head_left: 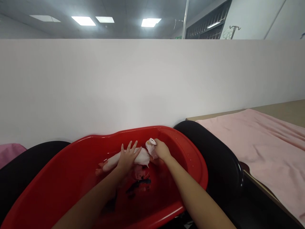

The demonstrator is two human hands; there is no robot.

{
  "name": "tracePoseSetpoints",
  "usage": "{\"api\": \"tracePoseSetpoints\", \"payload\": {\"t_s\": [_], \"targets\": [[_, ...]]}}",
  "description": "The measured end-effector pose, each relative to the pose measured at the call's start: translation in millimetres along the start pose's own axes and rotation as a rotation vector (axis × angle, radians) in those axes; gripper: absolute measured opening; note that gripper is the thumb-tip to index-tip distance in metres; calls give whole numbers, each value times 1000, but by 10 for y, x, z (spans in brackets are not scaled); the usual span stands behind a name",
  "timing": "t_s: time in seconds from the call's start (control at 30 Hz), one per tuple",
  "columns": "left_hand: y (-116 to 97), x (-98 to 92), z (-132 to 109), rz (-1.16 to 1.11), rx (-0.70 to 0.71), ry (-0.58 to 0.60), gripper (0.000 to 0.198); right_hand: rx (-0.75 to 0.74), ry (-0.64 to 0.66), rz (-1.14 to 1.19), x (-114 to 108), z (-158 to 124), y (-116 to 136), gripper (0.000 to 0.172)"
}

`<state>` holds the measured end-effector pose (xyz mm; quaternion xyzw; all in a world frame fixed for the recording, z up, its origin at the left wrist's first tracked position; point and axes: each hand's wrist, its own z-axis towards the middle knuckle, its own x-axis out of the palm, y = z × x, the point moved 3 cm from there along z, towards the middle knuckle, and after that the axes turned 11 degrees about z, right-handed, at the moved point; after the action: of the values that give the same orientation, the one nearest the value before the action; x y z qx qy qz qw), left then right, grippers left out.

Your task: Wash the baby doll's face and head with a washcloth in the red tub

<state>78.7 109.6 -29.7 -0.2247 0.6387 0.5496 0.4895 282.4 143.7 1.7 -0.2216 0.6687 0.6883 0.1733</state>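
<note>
Inside a red baby bathtub [78, 156] lies a baby doll wrapped in a white cloth [143, 156], its bare feet [98, 171] towards the left. My left hand [128, 158] rests on the wrapped body with fingers spread. At the doll's head end, my right hand [162, 149] is closed on a crumpled white washcloth [151, 147]. The doll's head is mostly hidden by that washcloth and my hand. Water in the tub's bottom shows dark reflections below the doll.
A pale partition wall [133, 82] rises directly behind the tub. Black rounded tub edges [214, 152] flank it. On the right, a pink sheet [269, 152] covers a tan surface [286, 109]. Pink fabric [10, 154] shows at the far left.
</note>
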Motion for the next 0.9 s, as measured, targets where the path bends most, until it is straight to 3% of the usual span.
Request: {"api": "tracePoseSetpoints", "payload": {"t_s": [0.17,0.27,0.33,0.43,0.53,0.6,0.67,0.77,0.9], "targets": [[161,-107,142,-52,-62,110,66,-91,-109,114,-7,-61,60,29],[195,-88,105,-49,-56,106,62,-319,-227,139,15,-89,103,37],[190,-41,80,-21,-22,78,58,-526,-236,34,96,-128,153,48],[189,42,100,11,39,19,58,-869,-63,-318,366,-253,223,47],[260,81,195,36,32,-16,69,-1281,248,-623,695,-453,173,34],[323,56,275,37,64,-37,69,-1513,469,-703,848,-554,66,30],[372,7,345,26,136,-42,71,-1582,610,-756,945,-551,-37,32],[426,-44,424,14,164,19,89,-1583,638,-826,1081,-422,-72,35],[448,-43,486,-14,126,96,93,-1799,704,-611,1392,-327,101,38]]}}
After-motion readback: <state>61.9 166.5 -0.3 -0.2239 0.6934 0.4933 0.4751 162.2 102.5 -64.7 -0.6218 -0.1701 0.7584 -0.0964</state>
